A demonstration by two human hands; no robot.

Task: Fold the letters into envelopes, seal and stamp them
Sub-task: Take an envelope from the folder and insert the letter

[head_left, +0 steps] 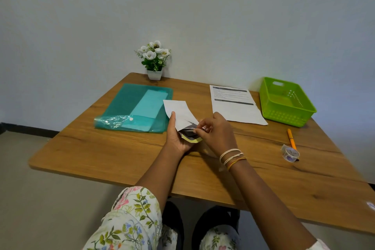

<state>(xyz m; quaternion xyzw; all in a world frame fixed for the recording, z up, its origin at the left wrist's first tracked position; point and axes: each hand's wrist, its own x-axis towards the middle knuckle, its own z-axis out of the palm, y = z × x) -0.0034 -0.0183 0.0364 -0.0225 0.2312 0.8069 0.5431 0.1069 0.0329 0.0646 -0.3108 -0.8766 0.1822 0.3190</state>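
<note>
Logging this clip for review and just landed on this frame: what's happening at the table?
A person seated at a wooden table is working a white letter into an envelope. The left hand grips both from the side while the right hand pinches at the envelope's opening. Most of the letter sticks out, so nothing is sealed yet. Another printed sheet lies ahead, with a green basket, orange pen, tape roll and teal folder around.
</note>
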